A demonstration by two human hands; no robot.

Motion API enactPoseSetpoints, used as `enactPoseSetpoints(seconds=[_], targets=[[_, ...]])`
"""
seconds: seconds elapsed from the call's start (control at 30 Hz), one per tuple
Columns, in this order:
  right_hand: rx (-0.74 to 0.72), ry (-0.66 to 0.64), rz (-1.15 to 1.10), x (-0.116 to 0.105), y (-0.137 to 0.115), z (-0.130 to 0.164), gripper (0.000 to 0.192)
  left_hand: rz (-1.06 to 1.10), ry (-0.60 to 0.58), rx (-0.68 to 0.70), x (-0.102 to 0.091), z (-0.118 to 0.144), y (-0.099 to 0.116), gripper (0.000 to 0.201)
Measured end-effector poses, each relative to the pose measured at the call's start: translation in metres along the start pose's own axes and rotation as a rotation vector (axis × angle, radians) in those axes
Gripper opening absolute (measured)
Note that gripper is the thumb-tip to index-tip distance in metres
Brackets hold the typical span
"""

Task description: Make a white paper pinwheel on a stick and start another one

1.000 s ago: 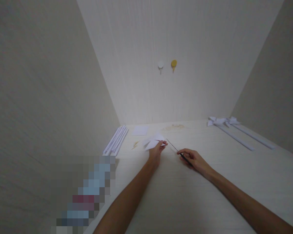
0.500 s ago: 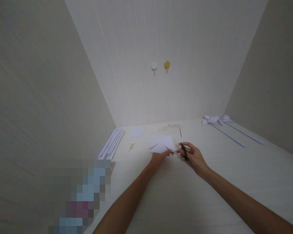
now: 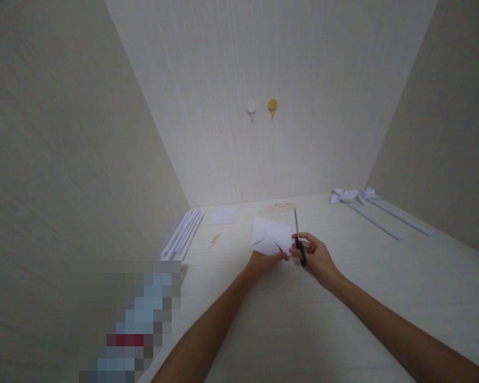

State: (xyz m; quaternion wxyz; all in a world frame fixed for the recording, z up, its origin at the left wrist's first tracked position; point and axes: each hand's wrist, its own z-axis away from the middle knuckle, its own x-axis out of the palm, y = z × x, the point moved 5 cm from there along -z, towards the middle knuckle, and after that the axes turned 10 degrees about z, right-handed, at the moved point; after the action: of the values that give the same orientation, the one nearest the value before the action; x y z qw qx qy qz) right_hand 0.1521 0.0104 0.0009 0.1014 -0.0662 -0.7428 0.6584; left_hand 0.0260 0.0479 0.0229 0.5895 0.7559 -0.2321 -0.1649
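Observation:
My left hand grips a white square of paper by its near edge. Two slits run into the paper from its near corners. Just to the right, my right hand is closed round the black handles of a pair of scissors, whose thin blades point away from me. The blades look closed and stand beside the paper's right edge. Fingertips of my right hand are close to that edge; whether they touch it I cannot tell.
Several rolled white paper sticks lie at the left, with a flat white paper square behind. Small tan pieces rest nearer. White paper pinwheels on sticks lie at the right. Walls enclose the table; two hooks hang behind.
My left hand has brought the paper to the right and turned it slightly, closer to my right hand. The scissors have barely moved.

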Motion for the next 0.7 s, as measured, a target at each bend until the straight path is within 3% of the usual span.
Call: enactPoseSetpoints(seconds=[0.07,0.17,0.3,0.7], targets=[[-0.015,0.006,-0.006,0.000,0.000,0.000,0.042,-0.011,0.037,-0.018,-0.002,0.000,-0.002,0.007],[-0.021,0.013,-0.015,0.000,0.000,0.000,0.042,-0.077,0.089,-0.041,-0.004,-0.001,-0.005,0.023],[-0.003,0.021,-0.041,0.000,-0.001,0.001,0.042,-0.121,0.086,-0.053,-0.004,0.000,-0.002,0.031],[0.018,0.034,-0.039,0.000,-0.001,0.001,0.043,-0.087,0.055,-0.047,-0.002,0.001,0.004,0.019]])
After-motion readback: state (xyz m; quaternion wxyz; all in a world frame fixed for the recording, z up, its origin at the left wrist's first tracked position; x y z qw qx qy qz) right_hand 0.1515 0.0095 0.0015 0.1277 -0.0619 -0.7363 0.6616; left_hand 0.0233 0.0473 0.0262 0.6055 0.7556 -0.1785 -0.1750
